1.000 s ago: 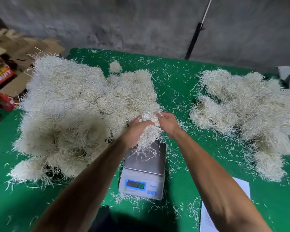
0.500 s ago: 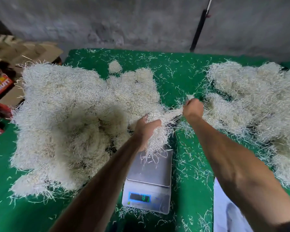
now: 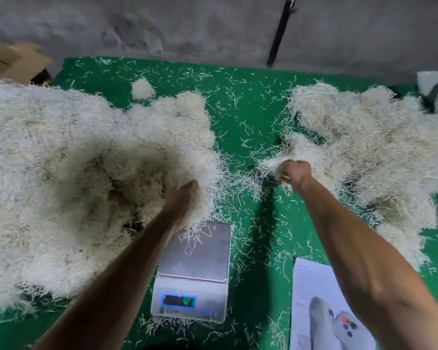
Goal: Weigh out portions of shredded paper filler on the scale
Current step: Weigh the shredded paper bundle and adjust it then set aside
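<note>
**Both hands in the filler, scale pan nearly bare**

My left hand (image 3: 185, 198) is dug into the near edge of the big heap of shredded paper (image 3: 74, 178) on the left of the green worktop (image 3: 248, 117), fingers curled round a clump whose strands hang down over the far edge of the scale (image 3: 195, 271). My right hand (image 3: 295, 174) is out to the right, its fingers closed round a small tuft of shreds (image 3: 271, 164), just at the near-left edge of the smaller pile (image 3: 364, 152).

The scale sits between my forearms, close to me. Its steel pan carries only a few stray strands at the far side. The display (image 3: 179, 301) is lit, but I cannot read the digits.

Loose shreds are scattered all over the worktop. A small ball of filler (image 3: 142, 88) lies apart beyond the big heap. A printed sheet (image 3: 314, 294) lies just right of the scale, partly under my right forearm. Cardboard (image 3: 15, 60) shows at the far left.
</note>
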### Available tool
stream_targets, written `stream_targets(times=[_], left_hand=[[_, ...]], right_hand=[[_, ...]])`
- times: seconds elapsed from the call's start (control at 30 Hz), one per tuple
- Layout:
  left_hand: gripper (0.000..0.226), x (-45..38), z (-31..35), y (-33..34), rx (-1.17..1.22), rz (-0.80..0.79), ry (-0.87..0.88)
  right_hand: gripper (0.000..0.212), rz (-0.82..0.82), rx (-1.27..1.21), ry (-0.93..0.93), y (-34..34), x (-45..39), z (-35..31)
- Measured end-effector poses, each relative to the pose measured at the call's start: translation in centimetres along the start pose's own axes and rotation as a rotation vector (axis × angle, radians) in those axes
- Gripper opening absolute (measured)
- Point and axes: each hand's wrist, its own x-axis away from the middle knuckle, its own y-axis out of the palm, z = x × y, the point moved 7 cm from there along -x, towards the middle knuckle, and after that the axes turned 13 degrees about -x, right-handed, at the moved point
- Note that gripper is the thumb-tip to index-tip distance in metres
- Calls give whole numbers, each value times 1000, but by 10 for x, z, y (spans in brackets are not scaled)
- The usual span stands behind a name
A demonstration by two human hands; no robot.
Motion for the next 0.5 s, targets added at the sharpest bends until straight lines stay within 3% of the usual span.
stream_targets(times=[0.07,0.17,0.27,0.33,0.4,0.47,0.5], left_hand=[[54,1,-6,9,51,-11,-17],[49,15,-13,25,120,-47,-98],[46,27,-14,42,53,-58,-108],[56,38,-13,56,92,-150,-139],[67,47,-10,62,80,-198,-102],[69,58,-4,60,34,-221,-29],[62,63,1,59,10,-242,9]], right_hand=[[37,157,-165,-109,-26,-2,-22],[44,326,-108,-231,-57,4,-42],[46,220,323,-177,-55,9,-25],[29,145,625,-161,-51,23,-9],[20,170,877,-195,-49,43,-5],[22,221,1000,-294,-43,66,-10],[28,169,962,-349,-32,79,-12]])
